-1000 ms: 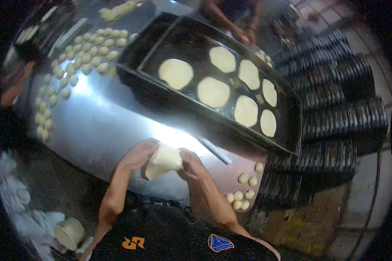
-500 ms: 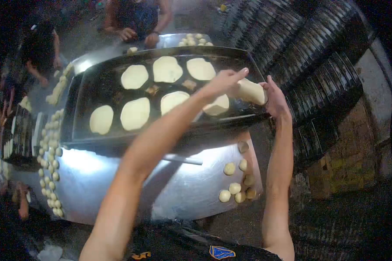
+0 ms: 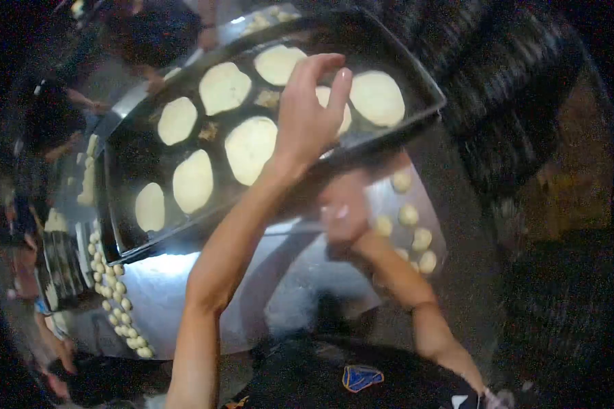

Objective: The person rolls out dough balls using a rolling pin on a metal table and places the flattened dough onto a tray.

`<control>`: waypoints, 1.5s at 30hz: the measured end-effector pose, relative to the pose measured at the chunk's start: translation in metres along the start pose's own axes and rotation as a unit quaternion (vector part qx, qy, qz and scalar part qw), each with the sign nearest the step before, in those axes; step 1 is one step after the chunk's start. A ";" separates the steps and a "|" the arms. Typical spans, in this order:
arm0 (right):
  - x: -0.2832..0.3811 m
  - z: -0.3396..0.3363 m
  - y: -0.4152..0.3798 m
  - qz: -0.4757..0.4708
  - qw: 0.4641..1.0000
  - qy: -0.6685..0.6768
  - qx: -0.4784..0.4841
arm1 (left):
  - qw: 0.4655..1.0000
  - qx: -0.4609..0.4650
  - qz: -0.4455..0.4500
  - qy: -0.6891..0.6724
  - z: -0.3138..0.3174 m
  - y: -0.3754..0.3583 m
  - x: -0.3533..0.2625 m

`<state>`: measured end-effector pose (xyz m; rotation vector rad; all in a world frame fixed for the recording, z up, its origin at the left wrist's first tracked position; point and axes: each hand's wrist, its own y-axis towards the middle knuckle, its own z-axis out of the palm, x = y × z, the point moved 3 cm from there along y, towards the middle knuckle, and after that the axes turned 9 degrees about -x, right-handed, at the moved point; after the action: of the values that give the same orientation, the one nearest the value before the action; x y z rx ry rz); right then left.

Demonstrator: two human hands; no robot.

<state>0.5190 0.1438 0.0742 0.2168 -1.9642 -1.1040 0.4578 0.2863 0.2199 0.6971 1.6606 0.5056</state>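
Shiny metal tabletop (image 3: 184, 293), bright glare in the middle. Big black baking tray (image 3: 116, 204) sits on it, tilted in the picture, holding flat dough rounds (image 3: 250, 148) in two rows with small brownish scraps between some. Cluster of small dough balls (image 3: 416, 235) on the tabletop's right end, just beside the tray. Long line of dough balls (image 3: 116, 307) along the left edge. Dark ridged object (image 3: 61, 269) at far left, blurred.
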 end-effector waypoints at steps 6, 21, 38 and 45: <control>0.040 0.150 -0.177 -0.014 0.976 -0.169 0.136 | 0.935 0.352 0.037 0.041 0.048 -0.182 0.010; 0.084 0.108 -0.164 0.025 0.936 -0.153 0.316 | 0.805 -0.136 -0.573 -0.075 -0.263 -0.369 -0.021; 0.125 0.107 -0.144 -0.080 0.919 -0.045 0.383 | 0.814 -0.064 -0.350 0.460 -0.362 -0.422 -0.027; 0.111 0.099 -0.156 -0.109 0.926 -0.095 0.349 | 0.822 -0.122 -0.299 0.469 -0.374 -0.402 0.002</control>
<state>0.3381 0.0555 -0.0045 0.7448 -2.4965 -0.5190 0.0235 0.0124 0.0253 -0.3839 2.5236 0.6222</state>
